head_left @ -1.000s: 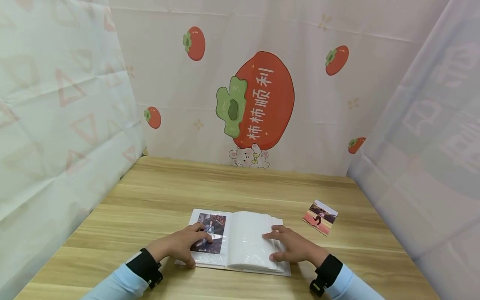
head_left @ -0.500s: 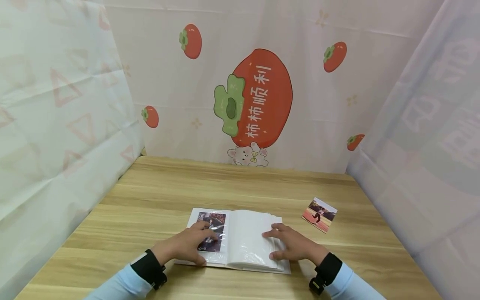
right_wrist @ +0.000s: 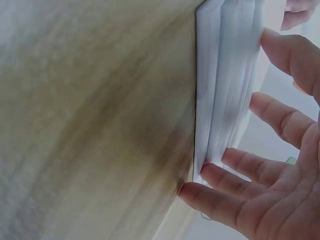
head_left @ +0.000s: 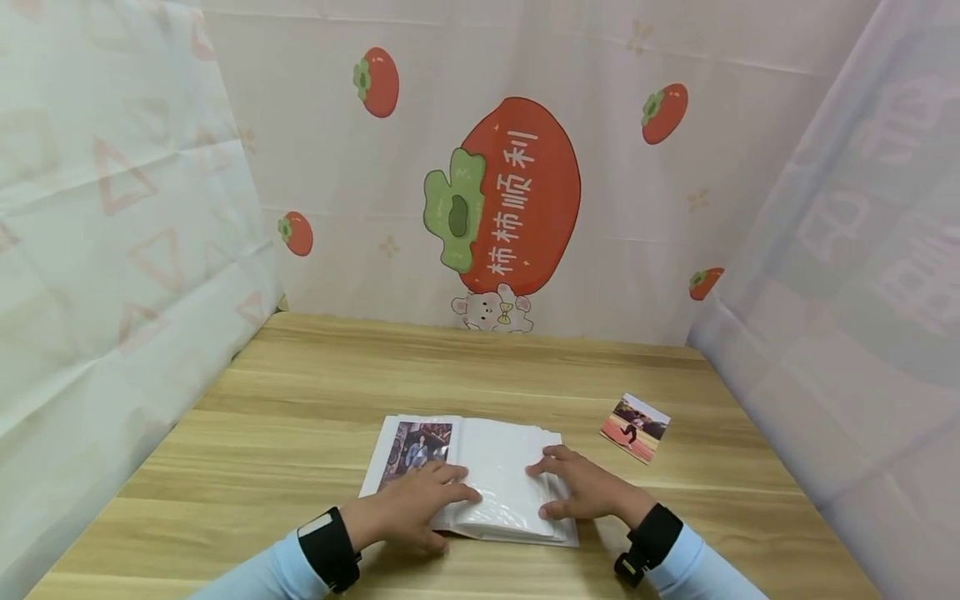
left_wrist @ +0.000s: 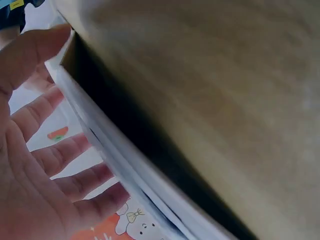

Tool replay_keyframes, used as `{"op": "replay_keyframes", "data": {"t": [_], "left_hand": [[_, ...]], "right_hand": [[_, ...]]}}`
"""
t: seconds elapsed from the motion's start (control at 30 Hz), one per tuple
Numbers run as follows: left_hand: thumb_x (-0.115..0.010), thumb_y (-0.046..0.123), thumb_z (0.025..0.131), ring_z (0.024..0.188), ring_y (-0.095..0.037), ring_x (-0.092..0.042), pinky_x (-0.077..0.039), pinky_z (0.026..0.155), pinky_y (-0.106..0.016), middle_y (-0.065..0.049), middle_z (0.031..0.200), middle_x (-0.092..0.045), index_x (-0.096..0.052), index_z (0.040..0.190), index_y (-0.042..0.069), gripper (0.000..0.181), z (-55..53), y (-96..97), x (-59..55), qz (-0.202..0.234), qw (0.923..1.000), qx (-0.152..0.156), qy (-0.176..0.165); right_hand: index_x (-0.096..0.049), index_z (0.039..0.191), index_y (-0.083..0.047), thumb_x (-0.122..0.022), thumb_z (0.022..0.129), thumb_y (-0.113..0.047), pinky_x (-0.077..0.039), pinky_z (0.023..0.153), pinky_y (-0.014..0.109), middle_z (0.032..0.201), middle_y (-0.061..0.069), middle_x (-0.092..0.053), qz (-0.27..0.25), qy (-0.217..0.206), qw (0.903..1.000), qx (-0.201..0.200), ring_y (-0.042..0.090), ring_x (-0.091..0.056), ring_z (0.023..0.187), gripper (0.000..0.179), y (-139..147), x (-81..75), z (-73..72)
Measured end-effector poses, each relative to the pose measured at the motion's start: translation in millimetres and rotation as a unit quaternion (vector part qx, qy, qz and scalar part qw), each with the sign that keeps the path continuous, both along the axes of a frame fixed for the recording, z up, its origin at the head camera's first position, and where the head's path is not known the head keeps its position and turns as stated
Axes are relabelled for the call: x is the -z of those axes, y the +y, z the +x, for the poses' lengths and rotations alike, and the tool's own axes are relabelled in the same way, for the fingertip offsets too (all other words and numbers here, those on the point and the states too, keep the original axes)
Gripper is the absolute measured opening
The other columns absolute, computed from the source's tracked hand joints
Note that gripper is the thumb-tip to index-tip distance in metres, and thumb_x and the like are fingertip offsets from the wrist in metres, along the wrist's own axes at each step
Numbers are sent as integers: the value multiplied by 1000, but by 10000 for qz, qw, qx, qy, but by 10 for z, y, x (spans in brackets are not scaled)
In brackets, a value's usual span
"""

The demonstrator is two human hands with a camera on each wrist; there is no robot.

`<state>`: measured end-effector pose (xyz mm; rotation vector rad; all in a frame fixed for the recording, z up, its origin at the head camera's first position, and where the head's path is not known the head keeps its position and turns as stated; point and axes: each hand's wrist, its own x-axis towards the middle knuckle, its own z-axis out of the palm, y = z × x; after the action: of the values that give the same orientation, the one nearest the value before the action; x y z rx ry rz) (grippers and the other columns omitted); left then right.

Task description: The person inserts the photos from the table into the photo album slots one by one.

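An opened photo album (head_left: 498,467) lies on the table, with a white sleeve on its right side. On its left page, a photo of a person (head_left: 420,446) is partly covered by my left hand (head_left: 412,504). That hand lies across the lower left page, fingertips reaching past the fold onto the right page; its fingers look spread in the left wrist view. My right hand (head_left: 588,487) rests on the right edge of the pages with loosely bent fingers. In the right wrist view, its fingertips touch the stacked page edges (right_wrist: 227,85). Neither hand grips anything.
A loose photo of a running figure (head_left: 635,428) lies on the wooden table (head_left: 465,358), beyond my right hand. Pale fabric hangs around the table: a back sheet (head_left: 337,150) printed with persimmons, a left sheet (head_left: 112,250) and a right sheet (head_left: 847,292).
My left hand has slid right, from the photo on the left page to the album's fold, uncovering the photo's upper part. The right hand has stayed in place. The head view has shifted slightly.
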<state>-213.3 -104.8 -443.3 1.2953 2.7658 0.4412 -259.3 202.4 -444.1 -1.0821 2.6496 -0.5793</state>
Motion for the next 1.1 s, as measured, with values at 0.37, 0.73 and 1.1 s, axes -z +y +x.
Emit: {"op": "replay_keyframes", "data": {"t": [0.37,0.73,1.1], "left_hand": [[-78,20,69,116,-32,-43,-43,86,-51,-8,132,-47,-59,122,29,56,0,60,9,-144,9996,-252,69],[-77,17,68,117,-30,-43,-41,90,-48,-8,132,-47,-60,122,29,57,-22,65,-20,-367,9989,-211,188],[-77,17,68,118,-30,-44,-41,91,-47,-9,131,-47,-60,121,29,57,-41,80,-26,-456,9986,-178,174]], "right_hand": [[-57,126,-10,-70,81,-37,-32,95,55,137,23,-37,-6,-59,9999,108,39,-36,124,54,25,33,6],[-33,144,-12,-70,82,-35,-38,87,60,141,31,-23,-505,109,9975,490,45,-39,119,76,175,-68,-96],[-33,133,14,-65,85,-7,-33,89,61,128,39,-38,-680,1107,9736,1876,53,-37,114,61,963,-265,-661]]}}
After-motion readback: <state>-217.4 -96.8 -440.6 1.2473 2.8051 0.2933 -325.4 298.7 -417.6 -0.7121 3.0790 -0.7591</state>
